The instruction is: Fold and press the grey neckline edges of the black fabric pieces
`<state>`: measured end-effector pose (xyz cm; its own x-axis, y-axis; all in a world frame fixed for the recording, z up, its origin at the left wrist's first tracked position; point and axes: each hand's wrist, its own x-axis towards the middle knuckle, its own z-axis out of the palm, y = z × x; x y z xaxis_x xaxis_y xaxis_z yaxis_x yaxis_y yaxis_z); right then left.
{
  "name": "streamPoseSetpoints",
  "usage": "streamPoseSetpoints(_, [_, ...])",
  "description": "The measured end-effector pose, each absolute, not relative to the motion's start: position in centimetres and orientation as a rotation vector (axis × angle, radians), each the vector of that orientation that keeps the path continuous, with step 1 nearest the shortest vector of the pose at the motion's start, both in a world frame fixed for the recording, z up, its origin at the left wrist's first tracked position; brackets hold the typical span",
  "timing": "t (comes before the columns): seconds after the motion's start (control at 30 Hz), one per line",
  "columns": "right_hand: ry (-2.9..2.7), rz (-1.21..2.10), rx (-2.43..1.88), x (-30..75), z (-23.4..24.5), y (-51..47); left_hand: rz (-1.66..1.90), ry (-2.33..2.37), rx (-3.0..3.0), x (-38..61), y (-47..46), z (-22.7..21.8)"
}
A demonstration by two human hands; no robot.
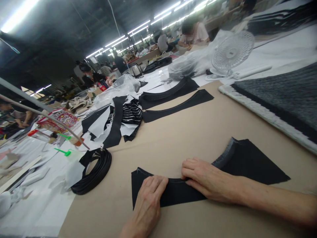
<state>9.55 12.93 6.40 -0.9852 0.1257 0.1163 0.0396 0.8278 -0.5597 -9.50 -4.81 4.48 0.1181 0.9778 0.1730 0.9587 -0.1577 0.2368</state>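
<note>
Head view: our left hand (150, 198) and right hand (206, 180) curl over the black fabric (252, 162); whether they pinch it, we cannot tell.

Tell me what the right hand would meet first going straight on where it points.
Probably the left hand, a short way across the black cloth from the right hand. Depth is unclear, so it might just slip past the far side.
</note>
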Motion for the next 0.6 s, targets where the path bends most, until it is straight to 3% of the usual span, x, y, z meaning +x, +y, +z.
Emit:
streamPoseSetpoints(0.23, [-2.889, 0.795, -0.092, 11.0, 6.3, 13.8, 0.192, 2.044, 2.343, -8.7, -4.1, 5.1])
streamPoseSetpoints(0.6, [-2.878, 0.820, -0.058, 12.0, 6.6, 15.0, 0.256, 1.808, 2.389, -8.7, -3.6, 5.1])
